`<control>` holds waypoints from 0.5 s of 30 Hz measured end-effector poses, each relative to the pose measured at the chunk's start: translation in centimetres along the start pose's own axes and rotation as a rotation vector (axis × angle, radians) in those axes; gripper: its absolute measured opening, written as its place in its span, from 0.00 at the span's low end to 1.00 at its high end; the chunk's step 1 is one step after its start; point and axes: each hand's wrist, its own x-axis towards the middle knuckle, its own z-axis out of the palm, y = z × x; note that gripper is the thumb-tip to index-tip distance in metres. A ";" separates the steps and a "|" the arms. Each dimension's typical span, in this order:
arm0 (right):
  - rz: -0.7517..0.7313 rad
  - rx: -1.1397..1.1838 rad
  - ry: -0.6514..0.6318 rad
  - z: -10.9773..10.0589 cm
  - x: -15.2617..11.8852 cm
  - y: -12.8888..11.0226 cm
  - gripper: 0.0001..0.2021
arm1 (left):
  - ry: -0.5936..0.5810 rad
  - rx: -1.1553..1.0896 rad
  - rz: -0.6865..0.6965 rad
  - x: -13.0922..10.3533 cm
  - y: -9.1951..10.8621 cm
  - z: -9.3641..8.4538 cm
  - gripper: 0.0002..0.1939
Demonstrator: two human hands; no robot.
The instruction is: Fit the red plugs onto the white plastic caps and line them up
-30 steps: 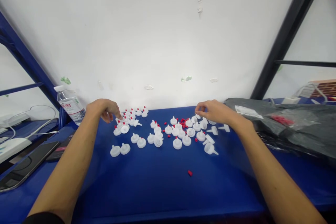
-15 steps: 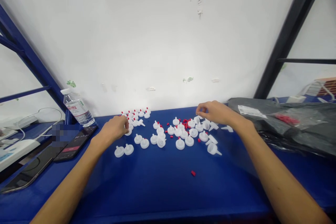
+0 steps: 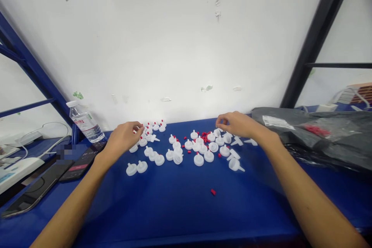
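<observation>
My left hand [image 3: 123, 137] is over the left cluster of white plastic nozzle caps, its thumb and fingers curled together beside the red-tipped caps [image 3: 155, 127]. Whatever lies between its fingertips is too small to make out. Below it stand plain white nozzle caps [image 3: 142, 167], spouts up. My right hand [image 3: 235, 123] hovers at the back edge of the right pile of white nozzle caps [image 3: 224, 151], fingers bent inward in a pinch. I cannot see what these fingers hold. Small red tips [image 3: 205, 136] lie heaped among that pile.
One loose red tip [image 3: 213, 192] lies nearer the front of the blue table [image 3: 174, 209]. At left are a water bottle [image 3: 87, 124], two phones [image 3: 83, 162] and a white power strip [image 3: 17, 172]. A grey plastic bag [image 3: 290, 124] rests at right, before a black post [image 3: 308, 38].
My left hand has risen away from me toward the red-tipped caps. Three plain caps now show in a row where two showed before. My right hand has hardly moved.
</observation>
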 end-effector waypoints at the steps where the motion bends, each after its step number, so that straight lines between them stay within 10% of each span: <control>1: 0.000 -0.004 0.003 0.0 0.0 0.0 0.10 | 0.086 0.020 -0.001 0.1 -0.5 0.4 0.22; 9: 0.006 0.006 -0.016 0.0 -0.2 -0.4 0.10 | 0.196 0.055 0.124 0.6 -3.8 6.9 0.31; 15: 0.002 -0.001 -0.013 0.2 -0.1 -0.5 0.10 | 0.179 0.109 0.193 2.4 -3.5 7.5 0.28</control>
